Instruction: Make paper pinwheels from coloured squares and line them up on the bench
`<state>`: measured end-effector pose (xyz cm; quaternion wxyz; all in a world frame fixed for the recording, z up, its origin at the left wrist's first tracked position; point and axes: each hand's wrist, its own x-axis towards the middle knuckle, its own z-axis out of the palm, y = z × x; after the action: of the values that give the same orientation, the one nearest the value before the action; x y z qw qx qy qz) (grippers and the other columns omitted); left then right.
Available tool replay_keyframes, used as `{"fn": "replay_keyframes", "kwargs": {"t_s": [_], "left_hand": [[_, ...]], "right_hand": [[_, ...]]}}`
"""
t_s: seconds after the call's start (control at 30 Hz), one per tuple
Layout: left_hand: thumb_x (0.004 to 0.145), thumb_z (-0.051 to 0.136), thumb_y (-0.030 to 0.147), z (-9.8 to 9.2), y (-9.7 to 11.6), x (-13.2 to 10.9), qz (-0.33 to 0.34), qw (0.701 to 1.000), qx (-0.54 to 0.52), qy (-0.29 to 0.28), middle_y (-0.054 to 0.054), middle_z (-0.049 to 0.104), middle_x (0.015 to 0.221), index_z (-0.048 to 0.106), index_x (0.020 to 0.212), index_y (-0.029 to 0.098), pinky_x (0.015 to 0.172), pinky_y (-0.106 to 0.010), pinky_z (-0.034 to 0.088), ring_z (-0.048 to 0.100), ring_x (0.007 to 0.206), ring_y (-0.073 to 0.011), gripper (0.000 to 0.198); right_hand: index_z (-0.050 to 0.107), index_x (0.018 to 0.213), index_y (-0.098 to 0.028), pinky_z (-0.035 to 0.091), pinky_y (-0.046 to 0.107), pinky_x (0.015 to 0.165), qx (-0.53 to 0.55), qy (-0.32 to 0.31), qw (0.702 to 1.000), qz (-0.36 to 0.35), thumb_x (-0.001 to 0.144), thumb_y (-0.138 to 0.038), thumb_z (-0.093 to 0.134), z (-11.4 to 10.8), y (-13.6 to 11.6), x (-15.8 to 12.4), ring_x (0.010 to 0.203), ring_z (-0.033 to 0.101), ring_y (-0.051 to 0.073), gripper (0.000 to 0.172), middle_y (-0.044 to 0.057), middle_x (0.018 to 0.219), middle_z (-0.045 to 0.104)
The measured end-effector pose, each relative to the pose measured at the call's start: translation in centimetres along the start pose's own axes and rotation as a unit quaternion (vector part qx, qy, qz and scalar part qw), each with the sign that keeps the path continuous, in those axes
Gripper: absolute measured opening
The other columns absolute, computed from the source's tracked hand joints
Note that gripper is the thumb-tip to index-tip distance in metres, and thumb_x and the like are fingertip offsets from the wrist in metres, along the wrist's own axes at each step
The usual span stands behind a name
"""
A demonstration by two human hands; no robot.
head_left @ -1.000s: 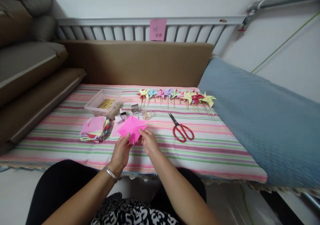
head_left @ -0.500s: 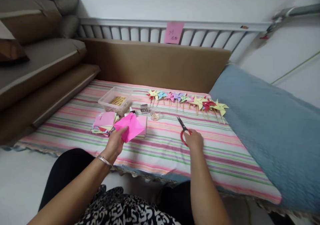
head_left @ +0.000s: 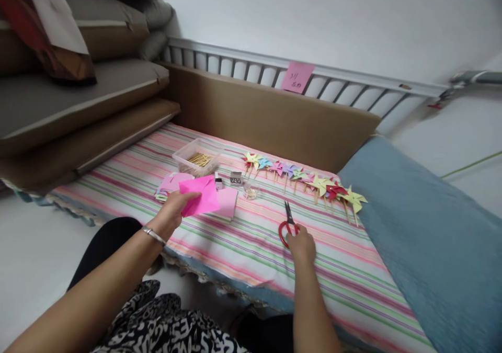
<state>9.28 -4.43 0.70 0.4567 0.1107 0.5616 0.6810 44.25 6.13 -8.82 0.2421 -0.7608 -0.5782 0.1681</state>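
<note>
My left hand (head_left: pixel 174 207) is closed on a square of bright pink paper (head_left: pixel 206 198), thumb on top, with a crease or fold near its upper edge. The paper hangs over the paper piles and covers part of them. In my right hand (head_left: pixel 303 244) is a pair of scissors (head_left: pixel 289 214) with red handles and dark blades pointing away from me. Its blades look nearly closed. Partly behind the pink sheet lie a pale pink paper stack (head_left: pixel 228 202) and a mixed pile of coloured paper (head_left: pixel 168 185).
A clear plastic box (head_left: pixel 184 159) holds thin wooden sticks. Near it stand a small bottle (head_left: pixel 218 182), a little box of small parts (head_left: pixel 236 179) and a clear tub (head_left: pixel 250 192). Several paper pinwheels (head_left: pixel 288 171) line the back of the striped cloth (head_left: pixel 251 269). Cushions (head_left: pixel 113 99) are stacked left.
The view has tilted and shifted. The pink paper has turned from a corner-up pose to a squarer one in my left hand. My right hand still holds the scissors, slightly closer to me.
</note>
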Motion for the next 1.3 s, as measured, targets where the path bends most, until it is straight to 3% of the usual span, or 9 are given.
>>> {"fn": "replay_keyframes", "kwargs": {"t_s": [0.13,0.23,0.3,0.37,0.43,0.57,0.67,0.97,1.3], "left_hand": [[0.049,0.078,0.007,-0.5,1.3,-0.1,0.007,1.000,0.012,-0.007,-0.007,0.072,0.067,0.068,0.077,0.010,0.049,-0.026,0.053,0.065,0.053,-0.0178,0.030],[0.050,0.077,0.007,-0.6,2.2,-0.3,0.001,1.000,0.027,-0.013,-0.008,0.072,0.068,0.068,0.076,0.009,0.049,-0.026,0.052,0.065,0.053,-0.0183,0.027],[0.051,0.077,0.007,-0.5,2.6,-0.4,0.002,0.999,0.032,-0.015,-0.008,0.072,0.067,0.068,0.075,0.009,0.049,-0.026,0.052,0.065,0.053,-0.0183,0.025],[0.051,0.076,0.006,-0.3,2.9,-0.5,0.000,0.999,0.045,-0.027,-0.008,0.072,0.066,0.069,0.075,0.009,0.049,-0.027,0.053,0.065,0.052,-0.0189,0.025],[0.051,0.076,0.005,-0.3,3.2,-0.5,-0.002,0.997,0.068,-0.038,-0.009,0.072,0.065,0.070,0.073,0.009,0.049,-0.028,0.053,0.064,0.052,-0.0199,0.023],[0.052,0.075,0.005,-0.8,3.8,-0.3,0.006,0.993,0.112,-0.043,-0.010,0.071,0.064,0.070,0.069,0.010,0.048,-0.030,0.053,0.064,0.051,-0.0217,0.018],[0.052,0.075,0.005,-1.5,4.1,-0.1,0.016,0.991,0.129,-0.038,-0.010,0.070,0.061,0.070,0.067,0.010,0.048,-0.030,0.053,0.064,0.050,-0.0214,0.017],[0.046,0.079,0.008,-1.8,3.4,-0.4,-0.026,0.983,0.168,-0.067,-0.010,0.070,0.062,0.070,0.070,0.010,0.050,-0.033,0.052,0.064,0.050,-0.0230,0.025],[0.043,0.083,0.022,-1.8,2.7,-0.1,-0.024,0.964,0.241,-0.104,-0.007,0.071,0.065,0.069,0.072,0.010,0.057,-0.031,0.052,0.065,0.056,-0.0201,0.034]], "right_hand": [[0.048,0.130,-0.008,0.050,0.043,0.073,0.138,-0.016,0.990,0.022,0.069,-0.036,0.059,-0.1,-0.9,-0.3,0.082,0.065,0.031,0.068,0.016,0.091,0.066],[0.031,0.140,-0.016,0.051,0.032,0.064,0.266,-0.019,0.964,-0.013,0.077,-0.044,0.050,-0.8,-2.5,-2.2,0.071,0.064,0.019,0.072,0.006,0.089,0.063],[0.031,0.139,-0.023,0.050,0.028,0.060,0.413,-0.052,0.907,-0.066,0.075,-0.046,0.055,-1.4,-3.8,-4.3,0.065,0.059,0.014,0.072,0.001,0.086,0.059],[0.039,0.132,-0.027,0.048,0.027,0.055,0.513,-0.164,0.836,-0.107,0.073,-0.043,0.062,-1.8,-5.2,-6.7,0.057,0.054,0.013,0.065,-0.003,0.074,0.054],[0.050,0.120,-0.022,0.045,0.026,0.052,0.502,-0.254,0.815,-0.140,0.075,-0.039,0.063,-1.6,-6.5,-9.0,0.053,0.050,0.012,0.049,-0.005,0.065,0.050],[0.056,0.112,-0.021,0.043,0.024,0.055,0.356,-0.409,0.814,-0.209,0.077,-0.026,0.060,-0.2,-8.1,-12.2,0.057,0.052,0.012,0.036,-0.002,0.070,0.058],[0.058,0.103,-0.022,0.044,0.024,0.064,0.283,-0.459,0.797,-0.272,0.079,-0.024,0.058,0.9,-8.6,-13.5,0.069,0.057,0.013,0.025,0.000,0.084,0.064],[0.063,0.108,-0.019,0.037,0.022,0.056,0.220,-0.428,0.825,-0.296,0.081,-0.038,0.059,1.7,-8.8,-13.9,0.059,0.046,0.012,0.033,-0.003,0.065,0.051],[0.065,0.109,-0.018,0.037,0.024,0.059,0.195,-0.438,0.826,-0.296,0.080,-0.038,0.059,1.7,-9.2,-13.7,0.060,0.045,0.012,0.036,-0.003,0.066,0.049]]}}
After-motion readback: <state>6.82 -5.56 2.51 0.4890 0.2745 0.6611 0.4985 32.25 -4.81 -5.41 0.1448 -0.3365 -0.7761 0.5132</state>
